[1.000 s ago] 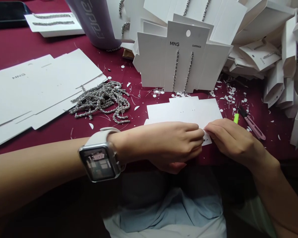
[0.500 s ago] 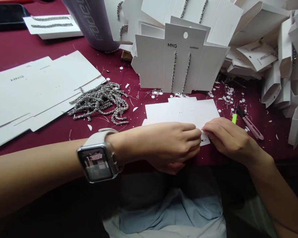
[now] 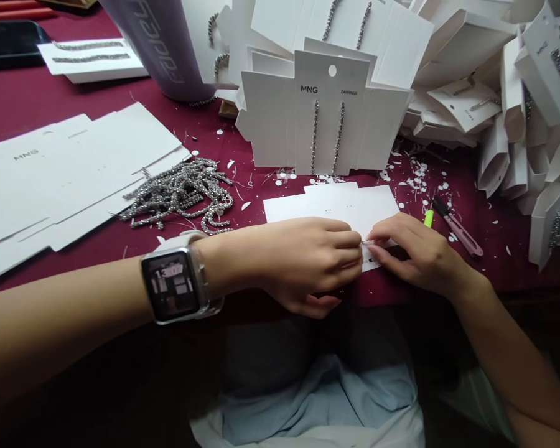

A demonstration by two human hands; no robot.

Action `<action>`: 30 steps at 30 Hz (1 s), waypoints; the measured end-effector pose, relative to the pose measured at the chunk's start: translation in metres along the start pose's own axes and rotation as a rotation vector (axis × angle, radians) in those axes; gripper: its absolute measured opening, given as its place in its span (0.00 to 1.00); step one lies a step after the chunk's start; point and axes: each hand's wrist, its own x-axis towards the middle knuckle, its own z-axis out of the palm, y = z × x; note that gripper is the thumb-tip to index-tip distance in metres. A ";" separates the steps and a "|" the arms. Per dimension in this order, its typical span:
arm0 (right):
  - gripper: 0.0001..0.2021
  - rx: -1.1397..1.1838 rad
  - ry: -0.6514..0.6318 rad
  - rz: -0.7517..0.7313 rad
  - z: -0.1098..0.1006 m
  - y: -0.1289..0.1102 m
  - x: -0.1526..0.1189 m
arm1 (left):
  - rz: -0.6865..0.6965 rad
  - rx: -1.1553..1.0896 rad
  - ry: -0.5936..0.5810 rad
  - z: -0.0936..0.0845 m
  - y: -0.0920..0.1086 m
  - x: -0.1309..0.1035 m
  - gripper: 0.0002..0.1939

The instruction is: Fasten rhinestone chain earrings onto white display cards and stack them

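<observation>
A white card (image 3: 331, 202) with tiny holes lies near the table's front edge. My left hand (image 3: 310, 261), below a watch on the wrist, rests over its lower part with the fingers curled; what they hold is hidden. At the card's right side my right hand (image 3: 413, 249) pinches with thumb and index finger at something thin, too small to name. The two hands' fingertips nearly meet. Behind the card stands an MNG earrings card (image 3: 326, 134) with two silver chain strips. To the left is a pile of silver chains (image 3: 180, 193).
Flat white cards (image 3: 60, 180) lie at the left. A purple cup (image 3: 161, 56) and a dark phone (image 3: 12, 43) stand or lie behind. Folded cards (image 3: 506, 130) are heaped at the right, near a pink cutter (image 3: 460, 230). White scraps dot the cloth.
The view has shifted slightly, moving most things left. My right hand's thumb and index finger now show more clearly, a little apart behind their tips, close to my left fingers.
</observation>
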 end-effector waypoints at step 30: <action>0.14 0.443 -0.450 0.470 -0.009 0.012 0.014 | -0.688 -0.736 -0.015 -0.002 -0.018 0.019 0.15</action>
